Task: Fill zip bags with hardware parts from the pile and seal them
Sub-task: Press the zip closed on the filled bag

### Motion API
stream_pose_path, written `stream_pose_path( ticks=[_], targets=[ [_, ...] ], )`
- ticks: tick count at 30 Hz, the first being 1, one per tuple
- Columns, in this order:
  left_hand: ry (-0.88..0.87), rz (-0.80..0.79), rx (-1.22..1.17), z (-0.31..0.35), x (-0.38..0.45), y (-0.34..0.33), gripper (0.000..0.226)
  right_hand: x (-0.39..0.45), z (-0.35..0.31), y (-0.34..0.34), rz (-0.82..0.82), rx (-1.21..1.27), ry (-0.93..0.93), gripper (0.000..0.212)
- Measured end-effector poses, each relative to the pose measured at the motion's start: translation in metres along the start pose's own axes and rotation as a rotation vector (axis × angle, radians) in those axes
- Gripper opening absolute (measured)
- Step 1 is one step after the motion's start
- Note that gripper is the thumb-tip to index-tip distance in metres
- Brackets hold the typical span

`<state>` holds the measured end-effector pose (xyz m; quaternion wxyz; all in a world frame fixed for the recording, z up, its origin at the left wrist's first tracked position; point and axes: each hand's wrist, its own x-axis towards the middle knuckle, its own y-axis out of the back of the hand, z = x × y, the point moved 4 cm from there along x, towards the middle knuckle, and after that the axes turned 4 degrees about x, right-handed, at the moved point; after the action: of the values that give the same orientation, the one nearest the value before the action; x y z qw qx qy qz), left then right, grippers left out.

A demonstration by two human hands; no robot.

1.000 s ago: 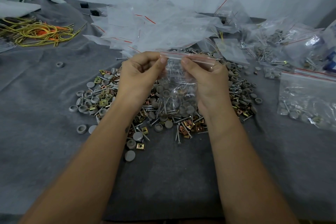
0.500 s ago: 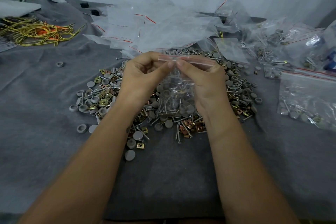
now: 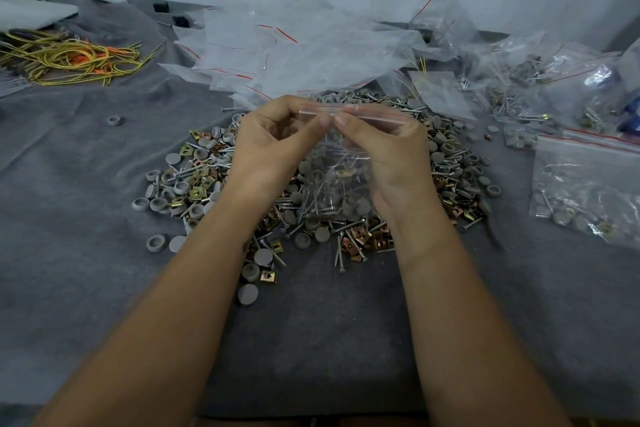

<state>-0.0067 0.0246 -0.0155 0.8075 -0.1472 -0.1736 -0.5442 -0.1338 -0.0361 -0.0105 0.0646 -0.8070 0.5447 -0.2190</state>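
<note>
Pinching the red-striped zip strip between thumb and fingers, our left hand [image 3: 273,146] and right hand [image 3: 384,156] hold a small clear zip bag [image 3: 337,180] up over the hardware pile [image 3: 346,218], thumb tips nearly touching at the strip's middle. Inside the thin, crinkled plastic we see silver screws and round grey caps sagging to the bottom. Under the bag, the pile spreads across the grey felt-like cloth [image 3: 86,253]: grey domed caps, brassy square clip nuts, slim threaded screws. Beyond the pile lies a heap of empty clear bags [image 3: 294,52]; to its right rests a filled bag [image 3: 588,191], flat on the cloth. Far left of the pile sits a tangle of yellow and orange cords [image 3: 69,59].
</note>
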Motion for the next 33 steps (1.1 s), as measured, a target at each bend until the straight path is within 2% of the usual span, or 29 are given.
stream_pose_path(
  ticks=[3,9,17,22,25,28,33],
  targets=[
    [0.002,0.012,-0.024,0.001,0.000,0.000,0.013,0.000,0.001,-0.002,-0.045,0.022,-0.016,0.010],
    [-0.038,-0.003,0.005,0.000,0.001,0.000,0.009,0.000,0.002,-0.001,-0.040,-0.012,-0.006,0.016],
    [-0.021,0.066,-0.029,-0.006,0.004,0.009,0.009,0.002,0.000,0.006,0.029,0.012,0.009,0.011],
    [-0.050,0.002,-0.009,-0.005,0.004,0.007,0.013,0.003,0.001,0.008,0.047,0.011,0.000,0.008],
    [-0.032,0.049,-0.003,-0.006,0.004,0.010,0.011,0.002,0.001,0.010,0.091,0.054,-0.028,0.017],
    [-0.036,0.092,0.007,-0.006,0.004,0.012,0.013,0.002,0.003,0.012,0.126,0.092,-0.050,0.012],
    [0.017,0.126,-0.019,-0.008,0.004,0.014,0.018,0.001,0.002,0.011,0.093,-0.044,0.020,0.018]
  ],
)
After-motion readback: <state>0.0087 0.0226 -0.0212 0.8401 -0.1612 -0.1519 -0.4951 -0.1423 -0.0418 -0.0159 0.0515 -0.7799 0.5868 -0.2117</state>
